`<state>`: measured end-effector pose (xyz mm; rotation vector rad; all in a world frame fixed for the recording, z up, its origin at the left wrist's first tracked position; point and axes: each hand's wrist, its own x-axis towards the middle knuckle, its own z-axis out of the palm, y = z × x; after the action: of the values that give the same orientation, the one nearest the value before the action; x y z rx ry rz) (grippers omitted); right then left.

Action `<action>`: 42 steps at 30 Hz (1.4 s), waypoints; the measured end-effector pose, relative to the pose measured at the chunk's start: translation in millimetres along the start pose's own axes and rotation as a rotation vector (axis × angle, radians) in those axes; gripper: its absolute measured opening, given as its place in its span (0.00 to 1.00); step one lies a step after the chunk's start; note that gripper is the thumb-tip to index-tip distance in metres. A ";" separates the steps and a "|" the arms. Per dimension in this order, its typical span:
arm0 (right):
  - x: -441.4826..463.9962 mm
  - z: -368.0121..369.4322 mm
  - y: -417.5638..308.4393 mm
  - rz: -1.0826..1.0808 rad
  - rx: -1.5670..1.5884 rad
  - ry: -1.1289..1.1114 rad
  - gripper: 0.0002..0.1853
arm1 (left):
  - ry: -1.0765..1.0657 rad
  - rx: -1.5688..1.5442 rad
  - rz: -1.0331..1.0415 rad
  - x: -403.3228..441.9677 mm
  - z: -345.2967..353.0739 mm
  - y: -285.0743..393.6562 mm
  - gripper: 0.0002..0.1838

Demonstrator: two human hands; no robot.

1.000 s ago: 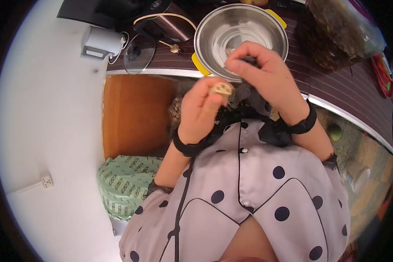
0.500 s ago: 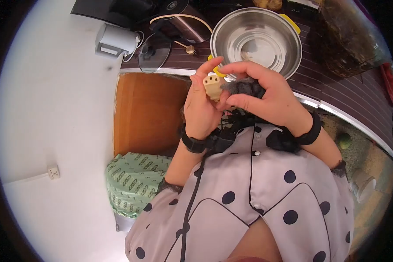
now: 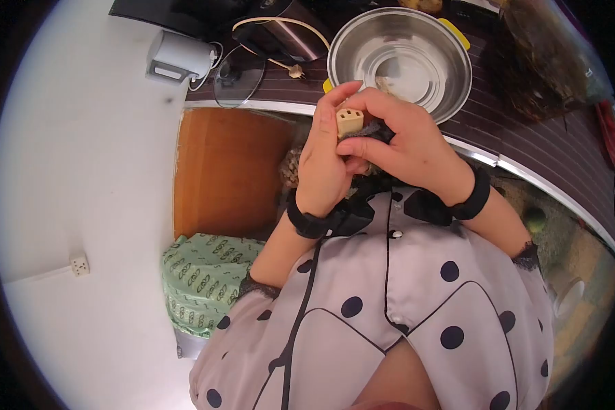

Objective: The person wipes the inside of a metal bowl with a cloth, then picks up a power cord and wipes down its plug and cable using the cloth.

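A cream plug connector [image 3: 350,121] with three slots in its end face stands upright between my hands, in front of my chest near the counter edge. My left hand [image 3: 320,160] is closed around it from the left. Bunched in my right hand [image 3: 417,140] is a dark grey cloth [image 3: 376,131], which presses against the connector's right side. The right thumb and fingers curl around the connector as well. My hands hide its lower part, and I cannot make out where its cord runs.
Beyond my hands a steel pot [image 3: 451,75] with yellow handles stands on the striped counter [image 3: 526,150]. Left of it are a glass lid [image 3: 239,82], a corded appliance [image 3: 287,37] and a grey kettle [image 3: 178,56]. A brown bundle [image 3: 540,65] sits right; a green-covered item [image 3: 208,280] is lower left.
The right hand has brought the grey cloth in against the connector and closed around it. Both hands and the connector have shifted slightly, the connector to the right and up.
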<state>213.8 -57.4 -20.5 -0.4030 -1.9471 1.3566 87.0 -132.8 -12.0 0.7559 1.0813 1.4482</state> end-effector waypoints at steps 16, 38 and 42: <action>-1.6 -17.7 24.4 0.016 0.028 0.367 0.14 | 0.002 0.804 0.268 -6.2 -14.9 -0.6 0.15; -15.9 -40.7 13.1 -0.021 0.183 0.165 0.15 | -0.292 0.429 -0.168 -6.2 3.0 5.8 0.15; -23.2 -47.3 10.3 0.040 0.143 0.085 0.16 | -0.346 0.376 -0.283 -3.6 8.1 11.5 0.14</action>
<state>261.8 -35.2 -29.7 -0.4251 -1.7691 1.4704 90.5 -134.2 2.0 1.0297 1.1464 0.8455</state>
